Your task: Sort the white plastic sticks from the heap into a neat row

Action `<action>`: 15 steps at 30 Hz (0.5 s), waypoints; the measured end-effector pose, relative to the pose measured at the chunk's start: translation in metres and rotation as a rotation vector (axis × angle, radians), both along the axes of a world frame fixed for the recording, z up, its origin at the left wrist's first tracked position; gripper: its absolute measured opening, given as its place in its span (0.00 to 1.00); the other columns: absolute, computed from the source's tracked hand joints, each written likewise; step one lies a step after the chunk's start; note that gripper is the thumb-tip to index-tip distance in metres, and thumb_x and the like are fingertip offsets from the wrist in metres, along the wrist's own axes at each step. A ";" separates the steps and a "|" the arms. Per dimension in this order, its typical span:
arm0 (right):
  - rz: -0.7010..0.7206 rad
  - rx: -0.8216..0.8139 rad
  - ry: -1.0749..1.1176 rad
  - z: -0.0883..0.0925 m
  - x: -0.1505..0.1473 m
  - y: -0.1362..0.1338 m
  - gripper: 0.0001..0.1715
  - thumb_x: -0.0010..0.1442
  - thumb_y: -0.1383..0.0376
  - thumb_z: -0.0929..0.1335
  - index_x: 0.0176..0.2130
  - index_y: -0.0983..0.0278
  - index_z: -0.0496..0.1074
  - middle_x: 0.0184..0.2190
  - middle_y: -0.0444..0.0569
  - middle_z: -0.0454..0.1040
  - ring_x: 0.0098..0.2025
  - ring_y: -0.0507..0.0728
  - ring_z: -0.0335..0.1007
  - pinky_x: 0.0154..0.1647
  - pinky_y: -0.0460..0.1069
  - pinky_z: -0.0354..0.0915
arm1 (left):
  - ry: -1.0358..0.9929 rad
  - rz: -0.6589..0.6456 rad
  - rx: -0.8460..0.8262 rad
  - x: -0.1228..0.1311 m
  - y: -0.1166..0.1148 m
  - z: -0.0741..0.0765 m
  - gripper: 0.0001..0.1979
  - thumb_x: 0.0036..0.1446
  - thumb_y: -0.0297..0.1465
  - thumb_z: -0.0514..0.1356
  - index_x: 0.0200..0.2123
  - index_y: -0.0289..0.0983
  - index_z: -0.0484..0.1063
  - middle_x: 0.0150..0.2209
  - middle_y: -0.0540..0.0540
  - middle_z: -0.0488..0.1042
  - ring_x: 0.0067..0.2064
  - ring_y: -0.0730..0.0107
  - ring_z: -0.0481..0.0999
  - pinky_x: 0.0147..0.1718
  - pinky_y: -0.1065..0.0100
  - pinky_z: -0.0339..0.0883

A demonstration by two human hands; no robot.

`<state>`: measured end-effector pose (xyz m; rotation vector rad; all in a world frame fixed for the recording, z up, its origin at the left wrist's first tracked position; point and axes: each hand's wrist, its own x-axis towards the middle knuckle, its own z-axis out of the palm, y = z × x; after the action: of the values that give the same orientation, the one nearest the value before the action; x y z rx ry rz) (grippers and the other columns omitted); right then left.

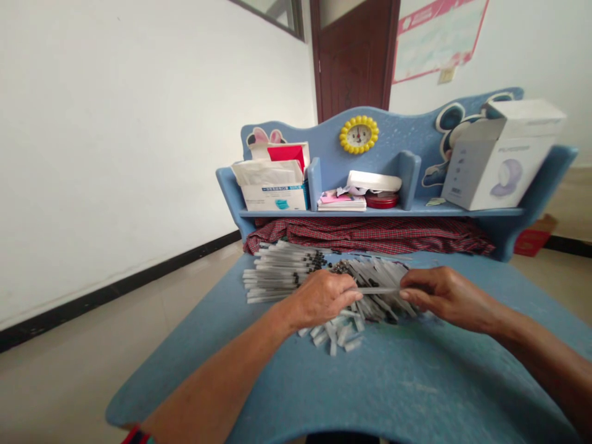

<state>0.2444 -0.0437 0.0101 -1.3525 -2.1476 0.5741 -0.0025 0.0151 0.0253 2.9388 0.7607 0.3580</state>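
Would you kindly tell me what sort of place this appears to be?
Probably a room in a home, perhaps a child's: the blue desk has a Mickey Mouse cutout and a yellow flower-shaped clock on its raised back.

Straight ahead of me, at 12 o'clock, a yellow flower-shaped clock [359, 134] sits on the blue shelf [319, 142], with a dark red door [356, 65] beyond it. Below, I see a red plaid cloth [365, 235] bunched along the far edge of my desk [407, 382]. A mask carton [259, 198] stands at my 11 o'clock, a tall white box [476, 160] at 1, with a pink-bordered poster [439, 42] on the wall behind. At my 2 o'clock, a red box [534, 239] rests on the floor.
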 end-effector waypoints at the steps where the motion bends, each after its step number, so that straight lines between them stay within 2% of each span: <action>1: 0.022 0.020 -0.044 0.000 -0.002 -0.001 0.15 0.60 0.57 0.63 0.29 0.63 0.72 0.22 0.44 0.70 0.24 0.50 0.63 0.25 0.44 0.58 | 0.008 -0.018 -0.004 0.002 -0.002 0.001 0.12 0.63 0.34 0.51 0.33 0.35 0.71 0.26 0.50 0.71 0.29 0.75 0.70 0.28 0.75 0.58; 6: 0.069 0.056 -0.139 0.004 -0.010 -0.003 0.14 0.61 0.60 0.62 0.29 0.62 0.73 0.21 0.43 0.69 0.23 0.49 0.62 0.25 0.45 0.55 | 0.050 -0.026 -0.022 0.007 -0.006 0.007 0.12 0.62 0.35 0.51 0.33 0.36 0.72 0.24 0.51 0.71 0.28 0.75 0.70 0.26 0.75 0.56; 11: 0.085 0.046 -0.228 0.016 -0.009 -0.005 0.17 0.63 0.59 0.61 0.26 0.62 0.69 0.18 0.42 0.65 0.21 0.49 0.60 0.23 0.45 0.52 | 0.113 -0.048 0.028 0.001 -0.007 0.025 0.14 0.62 0.35 0.52 0.27 0.36 0.70 0.20 0.52 0.67 0.22 0.76 0.67 0.21 0.73 0.51; 15: 0.144 0.062 -0.249 0.026 -0.013 -0.023 0.16 0.63 0.59 0.61 0.27 0.61 0.68 0.19 0.42 0.67 0.20 0.49 0.61 0.22 0.46 0.50 | 0.104 -0.114 0.045 -0.010 -0.025 0.038 0.16 0.63 0.35 0.50 0.26 0.36 0.69 0.19 0.51 0.66 0.21 0.75 0.66 0.20 0.72 0.51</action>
<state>0.2314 -0.0667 0.0356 -1.3011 -2.4573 0.4070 -0.0123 -0.0097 0.0633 3.0464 0.6003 0.2175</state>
